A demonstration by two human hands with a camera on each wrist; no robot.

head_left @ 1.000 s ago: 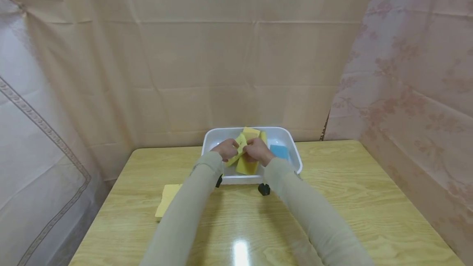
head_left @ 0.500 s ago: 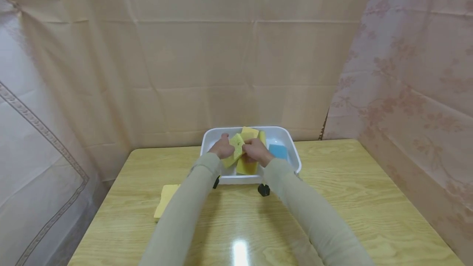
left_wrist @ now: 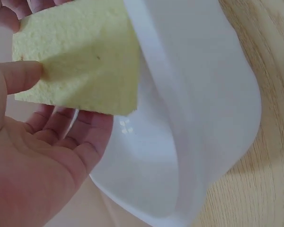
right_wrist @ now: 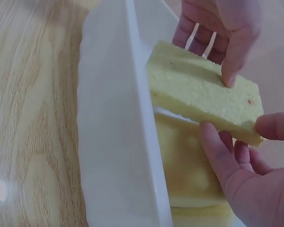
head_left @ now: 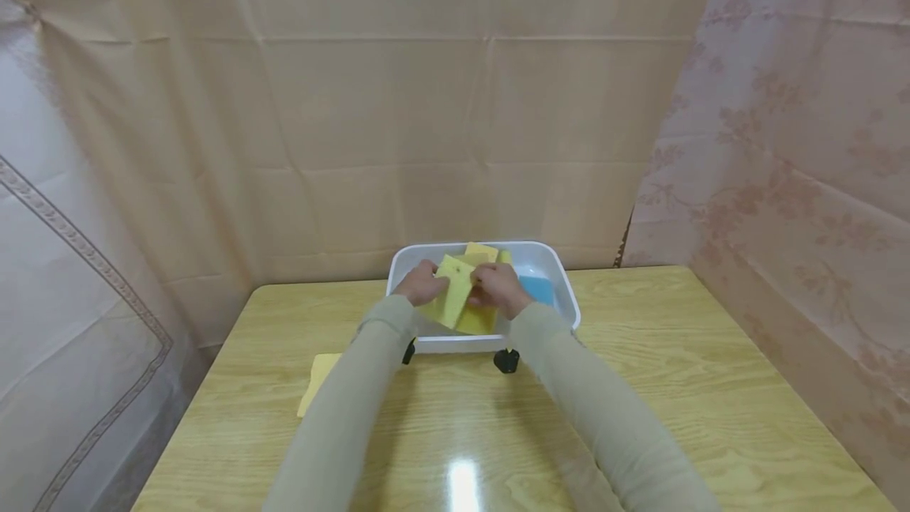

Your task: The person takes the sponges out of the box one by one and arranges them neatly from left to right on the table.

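Between my two hands is a pale yellow sponge (head_left: 453,291), a rectangular block with small dark spots. My left hand (head_left: 421,283) pinches its left side, thumb on the broad face and fingers behind, as the left wrist view shows on the sponge (left_wrist: 85,56). At the opposite end, my right hand (head_left: 500,288) pinches a corner, seen on the sponge (right_wrist: 208,94) in the right wrist view. Both hands are over a white tray (head_left: 458,344). Beneath the held sponge lie other yellow sponges (right_wrist: 189,161), partly hidden by the hands.
A blue sponge (head_left: 537,289) lies in the tray's right part. On the wooden table (head_left: 682,385), left of my left sleeve, lies another yellow sponge (head_left: 320,378), partly covered by the arm. A small black object (head_left: 506,360) shows below my right wrist. Beige curtain (head_left: 370,117) hangs behind.
The hands have drawn slightly apart, the left shifting left. The held sponge has turned from a slant, so its broad face now shows more to the head view.
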